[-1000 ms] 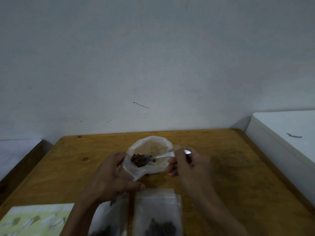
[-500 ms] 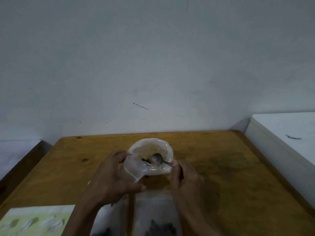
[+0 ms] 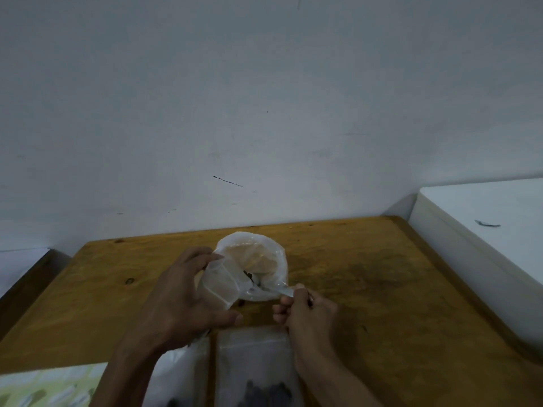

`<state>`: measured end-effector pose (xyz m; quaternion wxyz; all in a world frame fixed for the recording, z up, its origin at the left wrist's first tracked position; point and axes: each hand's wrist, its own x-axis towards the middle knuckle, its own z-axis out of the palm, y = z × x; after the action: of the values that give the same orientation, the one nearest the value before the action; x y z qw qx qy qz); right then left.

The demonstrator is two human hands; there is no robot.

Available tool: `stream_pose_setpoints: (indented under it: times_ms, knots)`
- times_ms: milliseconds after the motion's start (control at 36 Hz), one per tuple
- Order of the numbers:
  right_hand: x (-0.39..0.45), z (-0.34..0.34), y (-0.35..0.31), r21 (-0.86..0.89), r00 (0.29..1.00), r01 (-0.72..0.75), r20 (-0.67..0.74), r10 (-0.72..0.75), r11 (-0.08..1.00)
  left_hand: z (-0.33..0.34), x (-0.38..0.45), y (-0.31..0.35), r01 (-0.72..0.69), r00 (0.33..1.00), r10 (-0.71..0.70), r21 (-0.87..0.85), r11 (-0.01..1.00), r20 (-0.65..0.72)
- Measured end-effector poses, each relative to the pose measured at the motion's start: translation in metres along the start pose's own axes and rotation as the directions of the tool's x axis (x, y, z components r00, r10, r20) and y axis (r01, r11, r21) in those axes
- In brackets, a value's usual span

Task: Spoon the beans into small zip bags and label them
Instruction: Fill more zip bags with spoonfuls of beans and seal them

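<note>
At the near edge of the worn brown wooden table [image 3: 367, 289], two flat clear zip bags lie side by side, one on the left [image 3: 179, 374] and one on the right [image 3: 255, 365], each with dark beans [image 3: 264, 395] at the bottom. Behind them the left hand [image 3: 182, 301] grips a crumpled clear plastic bag [image 3: 249, 265], mouth open. The right hand [image 3: 308, 312] pinches a thin metal spoon [image 3: 286, 291] reaching into it. The table's right half has free room up to its far edge.

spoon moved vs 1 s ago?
Yes. The spoon, held by the right hand, has gone from level above the plastic bag with beans aboard to dipping into its mouth, nearer the wooden table.
</note>
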<state>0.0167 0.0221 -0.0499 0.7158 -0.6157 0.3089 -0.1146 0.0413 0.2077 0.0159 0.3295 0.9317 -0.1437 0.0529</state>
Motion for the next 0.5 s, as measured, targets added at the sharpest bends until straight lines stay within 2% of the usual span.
stream_pose_setpoints:
  times_ms: [250,500]
  knots:
    - [-0.003,-0.002,-0.002,0.009,0.998,0.028,0.062,-0.029,1.000,-0.005,-0.006,-0.014,-0.083,0.996,0.083,-0.014,0.996,-0.025]
    - [-0.003,-0.003,0.001,-0.004,0.995,0.058,0.084,-0.058,0.998,-0.007,-0.013,-0.020,-0.102,0.995,0.103,0.017,0.995,-0.005]
